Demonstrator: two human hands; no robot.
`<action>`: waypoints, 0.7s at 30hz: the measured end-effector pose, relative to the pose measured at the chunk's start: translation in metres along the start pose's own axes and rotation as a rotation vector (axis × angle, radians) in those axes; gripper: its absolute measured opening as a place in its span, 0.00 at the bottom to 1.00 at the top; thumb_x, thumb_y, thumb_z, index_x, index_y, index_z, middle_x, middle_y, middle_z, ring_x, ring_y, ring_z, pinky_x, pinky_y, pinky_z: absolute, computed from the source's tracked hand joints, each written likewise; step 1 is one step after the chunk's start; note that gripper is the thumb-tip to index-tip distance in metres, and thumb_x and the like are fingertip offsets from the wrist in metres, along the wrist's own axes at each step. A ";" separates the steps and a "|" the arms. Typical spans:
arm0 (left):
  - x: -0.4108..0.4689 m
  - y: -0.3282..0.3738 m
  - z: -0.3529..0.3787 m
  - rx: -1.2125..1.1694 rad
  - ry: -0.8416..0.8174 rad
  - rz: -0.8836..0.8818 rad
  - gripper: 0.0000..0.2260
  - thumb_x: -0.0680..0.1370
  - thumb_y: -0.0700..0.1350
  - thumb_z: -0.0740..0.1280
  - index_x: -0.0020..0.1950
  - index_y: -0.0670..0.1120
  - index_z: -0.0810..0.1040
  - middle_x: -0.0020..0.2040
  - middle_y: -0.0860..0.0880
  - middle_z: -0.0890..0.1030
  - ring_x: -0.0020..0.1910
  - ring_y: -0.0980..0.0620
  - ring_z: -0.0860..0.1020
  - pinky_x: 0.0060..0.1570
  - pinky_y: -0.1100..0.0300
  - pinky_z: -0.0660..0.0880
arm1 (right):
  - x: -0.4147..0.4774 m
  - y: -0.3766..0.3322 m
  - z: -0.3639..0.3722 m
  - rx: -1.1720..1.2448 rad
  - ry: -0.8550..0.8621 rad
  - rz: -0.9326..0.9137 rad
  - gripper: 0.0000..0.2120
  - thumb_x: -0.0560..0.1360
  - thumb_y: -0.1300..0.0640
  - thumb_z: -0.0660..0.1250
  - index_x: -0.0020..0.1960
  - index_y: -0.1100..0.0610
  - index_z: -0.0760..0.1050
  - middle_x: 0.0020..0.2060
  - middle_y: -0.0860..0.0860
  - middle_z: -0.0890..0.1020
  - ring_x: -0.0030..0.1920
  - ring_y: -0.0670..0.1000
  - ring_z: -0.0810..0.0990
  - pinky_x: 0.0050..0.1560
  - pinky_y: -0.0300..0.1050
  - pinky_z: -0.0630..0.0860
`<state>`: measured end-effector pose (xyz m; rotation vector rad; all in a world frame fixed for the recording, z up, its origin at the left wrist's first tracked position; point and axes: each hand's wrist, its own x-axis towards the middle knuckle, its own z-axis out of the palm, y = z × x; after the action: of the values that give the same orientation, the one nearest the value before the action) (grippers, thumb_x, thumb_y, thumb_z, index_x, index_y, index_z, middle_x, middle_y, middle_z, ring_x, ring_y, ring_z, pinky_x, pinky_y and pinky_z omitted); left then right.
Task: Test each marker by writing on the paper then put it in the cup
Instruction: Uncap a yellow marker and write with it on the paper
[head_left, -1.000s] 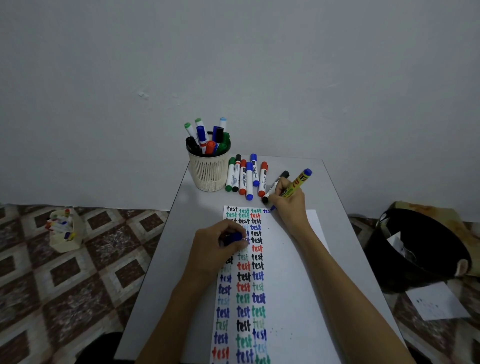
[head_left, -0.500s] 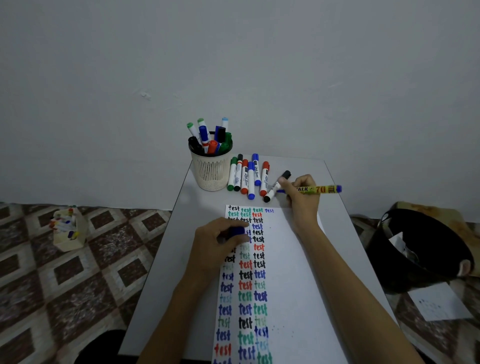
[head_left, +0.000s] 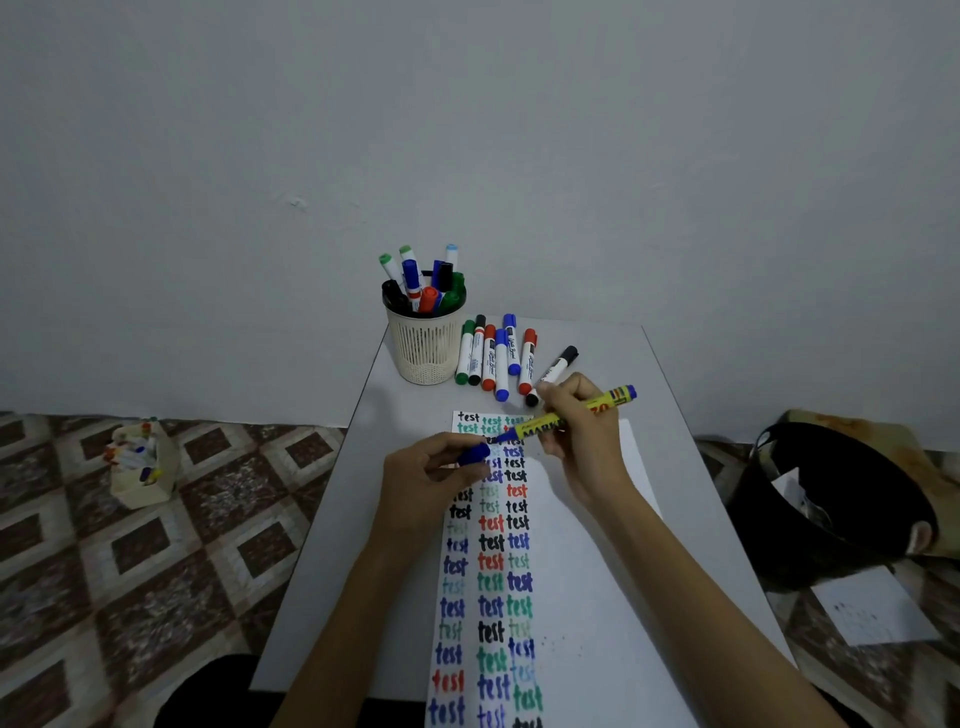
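Note:
My right hand (head_left: 582, 441) grips a yellow marker (head_left: 605, 408) with a blue end, held nearly level over the top of the paper (head_left: 587, 597), its bare tip pointing left. My left hand (head_left: 431, 480) pinches the blue cap (head_left: 474, 454), its mouth a short gap from that tip. The paper carries columns of "test" in black, blue, green and red. A cream mesh cup (head_left: 423, 345) at the table's far left holds several markers. Several capped markers (head_left: 496, 356) lie in a row to the right of the cup.
The small grey table (head_left: 322, 571) stands against a pale wall. On the patterned floor, a small box of markers (head_left: 140, 465) sits at the left. A black bin (head_left: 836, 504) and a loose sheet of paper (head_left: 872, 605) lie at the right.
My right hand lifted the marker off the paper, swung it level, then brought its tip leftward to the cap. My left hand has stayed in place with the cap.

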<state>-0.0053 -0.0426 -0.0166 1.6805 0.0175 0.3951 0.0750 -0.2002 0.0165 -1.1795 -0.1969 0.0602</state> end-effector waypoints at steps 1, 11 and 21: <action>0.000 0.000 0.000 -0.006 -0.006 0.008 0.14 0.68 0.35 0.74 0.46 0.52 0.81 0.45 0.54 0.84 0.46 0.55 0.82 0.44 0.63 0.79 | -0.002 0.001 0.002 -0.016 -0.006 -0.004 0.15 0.76 0.67 0.65 0.33 0.61 0.65 0.21 0.54 0.71 0.18 0.49 0.65 0.21 0.36 0.63; 0.002 -0.005 -0.003 -0.023 -0.063 0.082 0.12 0.69 0.35 0.73 0.50 0.46 0.82 0.47 0.50 0.83 0.47 0.49 0.82 0.45 0.53 0.80 | -0.011 0.004 0.001 -0.093 -0.064 -0.005 0.14 0.75 0.65 0.67 0.34 0.60 0.66 0.24 0.56 0.74 0.19 0.49 0.69 0.25 0.40 0.62; 0.002 -0.007 -0.003 0.048 -0.082 0.119 0.12 0.68 0.42 0.73 0.50 0.50 0.82 0.47 0.53 0.83 0.47 0.47 0.81 0.47 0.47 0.79 | -0.020 0.015 0.000 -0.030 -0.075 0.035 0.12 0.75 0.65 0.68 0.36 0.62 0.68 0.26 0.55 0.74 0.24 0.51 0.68 0.26 0.41 0.66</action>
<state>-0.0029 -0.0378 -0.0226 1.7492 -0.1348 0.4180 0.0565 -0.1972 0.0005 -1.2118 -0.2438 0.1322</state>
